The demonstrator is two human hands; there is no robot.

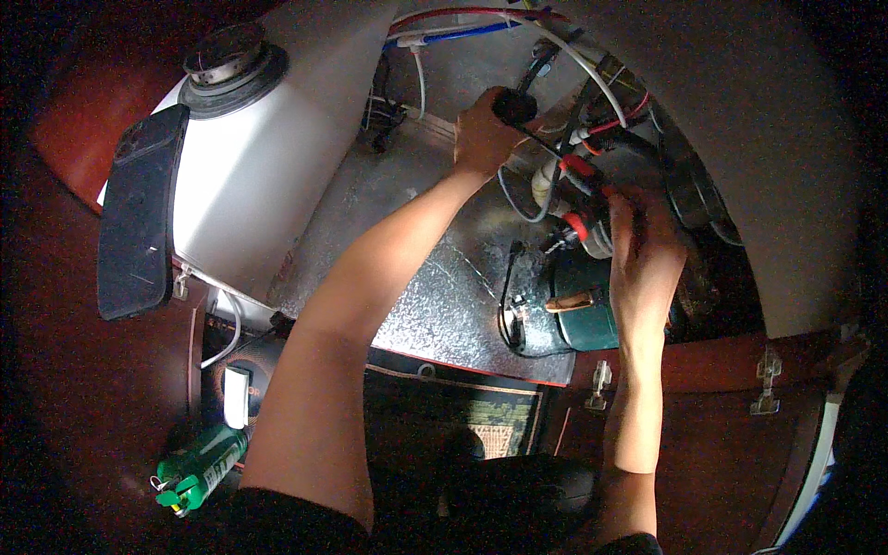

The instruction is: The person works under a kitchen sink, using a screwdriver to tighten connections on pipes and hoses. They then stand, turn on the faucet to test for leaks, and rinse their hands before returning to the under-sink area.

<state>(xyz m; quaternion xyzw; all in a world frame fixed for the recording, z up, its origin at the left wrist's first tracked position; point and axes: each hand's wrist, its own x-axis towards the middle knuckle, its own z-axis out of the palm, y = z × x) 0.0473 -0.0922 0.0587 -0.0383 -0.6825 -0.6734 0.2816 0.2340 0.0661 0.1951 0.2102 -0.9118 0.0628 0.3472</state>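
Observation:
My left hand (pixel 483 131) is closed round a black round fitting (pixel 515 107) near the back of an open compartment. From beside it a thin dark shaft runs to a red-and-black handle (pixel 581 170). At that handle are the bent fingers of my right hand (pixel 647 239); its grip is partly hidden. Just left of my right hand, a second red-and-black part (pixel 575 226) sits by a pale cylindrical piece. Below lies a dark green rounded unit (pixel 588 310) with a brown strip (pixel 570 301) on top. A grey hose (pixel 535 218) loops between my hands.
A white tank (pixel 250 176) with a metal-rimmed neck stands at left, a black phone (pixel 141 213) against it. Red, blue and white lines (pixel 462 28) cross the back. Below left lies a green bottle (pixel 199 470). Latches (pixel 599 384) line the front wooden edge.

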